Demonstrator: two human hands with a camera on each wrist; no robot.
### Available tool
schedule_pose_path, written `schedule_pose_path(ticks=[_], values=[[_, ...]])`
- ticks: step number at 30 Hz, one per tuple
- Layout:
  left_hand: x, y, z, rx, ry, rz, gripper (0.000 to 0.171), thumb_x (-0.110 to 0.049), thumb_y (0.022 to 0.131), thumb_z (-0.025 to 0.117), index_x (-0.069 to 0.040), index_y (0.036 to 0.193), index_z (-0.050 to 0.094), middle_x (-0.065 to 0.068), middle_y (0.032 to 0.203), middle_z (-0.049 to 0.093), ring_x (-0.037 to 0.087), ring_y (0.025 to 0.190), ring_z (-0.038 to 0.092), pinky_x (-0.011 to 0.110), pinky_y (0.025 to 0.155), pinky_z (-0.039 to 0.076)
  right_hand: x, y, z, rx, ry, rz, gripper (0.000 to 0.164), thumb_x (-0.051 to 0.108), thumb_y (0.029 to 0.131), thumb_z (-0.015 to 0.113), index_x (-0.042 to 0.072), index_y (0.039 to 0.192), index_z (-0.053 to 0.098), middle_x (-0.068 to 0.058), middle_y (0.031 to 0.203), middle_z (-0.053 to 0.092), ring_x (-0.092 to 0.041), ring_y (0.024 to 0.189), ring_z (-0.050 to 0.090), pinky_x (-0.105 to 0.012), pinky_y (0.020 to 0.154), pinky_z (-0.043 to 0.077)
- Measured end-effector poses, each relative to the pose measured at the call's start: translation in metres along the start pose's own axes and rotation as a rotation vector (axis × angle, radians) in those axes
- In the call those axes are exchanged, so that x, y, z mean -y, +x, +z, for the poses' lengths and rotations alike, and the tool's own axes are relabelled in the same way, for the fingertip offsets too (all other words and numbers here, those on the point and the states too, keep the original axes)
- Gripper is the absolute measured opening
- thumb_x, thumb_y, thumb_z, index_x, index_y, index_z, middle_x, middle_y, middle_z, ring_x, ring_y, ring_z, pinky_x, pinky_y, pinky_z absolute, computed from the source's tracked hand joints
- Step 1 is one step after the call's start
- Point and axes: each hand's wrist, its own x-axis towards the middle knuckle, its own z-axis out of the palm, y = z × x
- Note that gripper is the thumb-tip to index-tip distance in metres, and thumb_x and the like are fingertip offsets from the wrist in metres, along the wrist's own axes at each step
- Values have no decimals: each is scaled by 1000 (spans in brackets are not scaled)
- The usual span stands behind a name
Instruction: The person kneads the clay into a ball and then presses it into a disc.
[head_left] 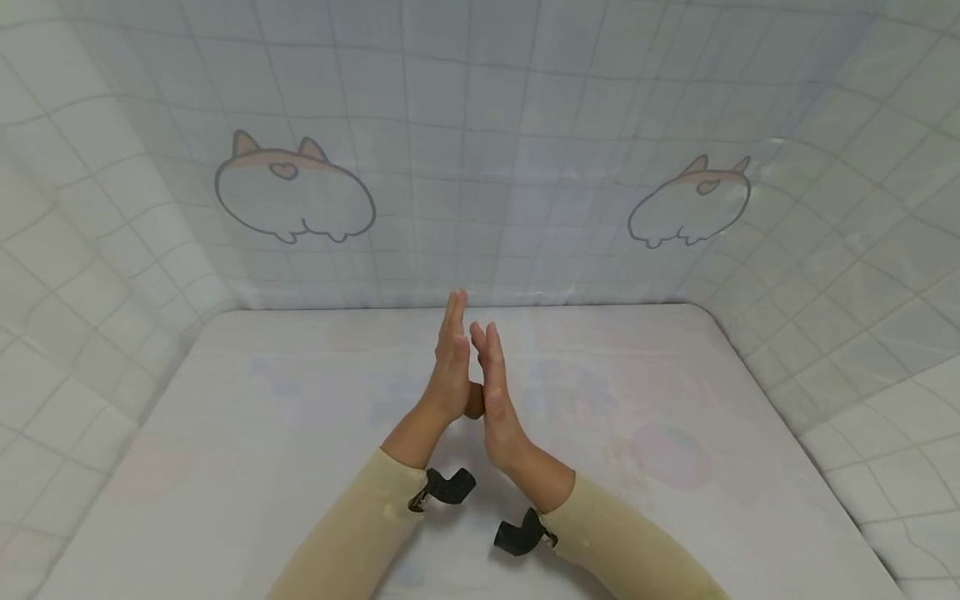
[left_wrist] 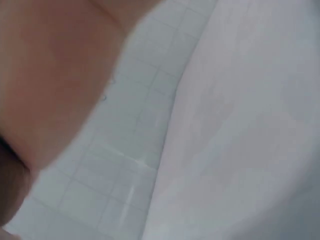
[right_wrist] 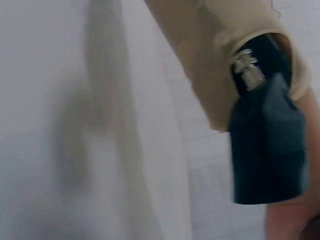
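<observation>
Between the heels of the two palms sits a small brown lump [head_left: 475, 401] with a smooth, rounded edge; most of it is hidden by the hands. My left hand [head_left: 451, 367] presses it from the left, fingers straight and pointing forward. From the other side my right hand [head_left: 497, 396] presses against it, its fingers also extended and set slightly nearer to me. Bare skin fills the left of the left wrist view, with the brown lump [left_wrist: 11, 187] at its lower left edge. I cannot tell what the lump is made of.
Beneath the hands lies a pale table surface [head_left: 262, 433] with faint coloured patches. White grid-patterned curtains [head_left: 495, 192] with cartoon dog drawings enclose it at the back and sides. A black wrist mount [right_wrist: 270, 145] juts out from a beige sleeve [right_wrist: 210, 55].
</observation>
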Motion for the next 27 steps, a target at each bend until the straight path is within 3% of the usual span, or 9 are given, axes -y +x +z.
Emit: schedule_pose_path(ticks=[4, 8, 9, 11, 14, 15, 16, 18, 27], values=[[5, -5, 0, 121, -60, -142, 99, -87, 84, 1, -27, 162, 0, -3, 167, -7, 24, 153, -5, 70, 112, 2, 5, 6, -2, -9, -62, -51, 88, 68, 102, 12, 5, 159, -11, -28, 163, 6, -38, 152, 4, -54, 119, 4], [7, -14, 3, 195, -136, -220, 89, -83, 88, -2, -32, 162, -2, -1, 167, -6, 29, 152, -1, 71, 112, 6, 6, 15, -8, -21, -144, -55, 89, 67, 102, 11, 1, 157, -9, -26, 163, 8, -37, 152, 5, -62, 117, 6], [8, -16, 5, 214, -154, -237, 88, -81, 89, -3, -32, 162, -3, 4, 167, 10, 29, 150, 17, 70, 112, 12, 5, 18, -10, -29, -163, -45, 89, 68, 102, 11, 2, 158, -8, -24, 164, 9, -35, 152, 5, -64, 116, 7], [6, -22, 7, 235, -184, -255, 84, -78, 91, -4, -32, 162, -3, 20, 155, 35, 34, 146, 26, 69, 112, 17, 2, 22, -14, -59, -197, -10, 89, 70, 100, 11, 5, 159, -7, -18, 166, 10, -30, 153, 5, -64, 116, 8], [2, -30, 10, 266, -211, -273, 85, -77, 92, -4, -30, 162, -3, 25, 151, 39, 35, 144, 33, 68, 111, 21, -4, 29, -20, -113, -219, 46, 91, 74, 98, 13, 10, 160, -4, -11, 167, 10, -25, 153, 6, -65, 115, 9], [1, -32, 11, 271, -224, -266, 85, -77, 92, -4, -29, 162, -3, 24, 152, 38, 35, 144, 33, 68, 111, 21, -6, 32, -21, -129, -228, 63, 92, 75, 98, 15, 11, 161, -3, -10, 167, 11, -24, 153, 6, -65, 115, 10], [-1, -34, 11, 266, -249, -253, 85, -78, 92, -3, -29, 162, -3, 20, 162, 21, 36, 150, 19, 69, 112, 17, -8, 34, -23, -142, -240, 77, 93, 76, 97, 15, 11, 161, -1, -10, 167, 11, -23, 153, 7, -64, 115, 10], [-4, -35, 11, 269, -299, -220, 89, -78, 91, -1, -25, 162, -3, 10, 168, -1, 36, 151, 13, 69, 112, 15, -13, 37, -25, -156, -270, 101, 94, 77, 96, 16, 11, 161, 2, -11, 167, 10, -23, 153, 7, -64, 115, 12], [-9, -35, 6, 267, -480, -78, 100, -82, 90, 4, -12, 161, -7, 9, 167, -7, 36, 152, 3, 65, 115, 7, -36, 42, -30, -134, -326, 221, 97, 83, 90, 11, 20, 162, 3, -4, 167, 7, -19, 151, 8, -65, 113, 19]])
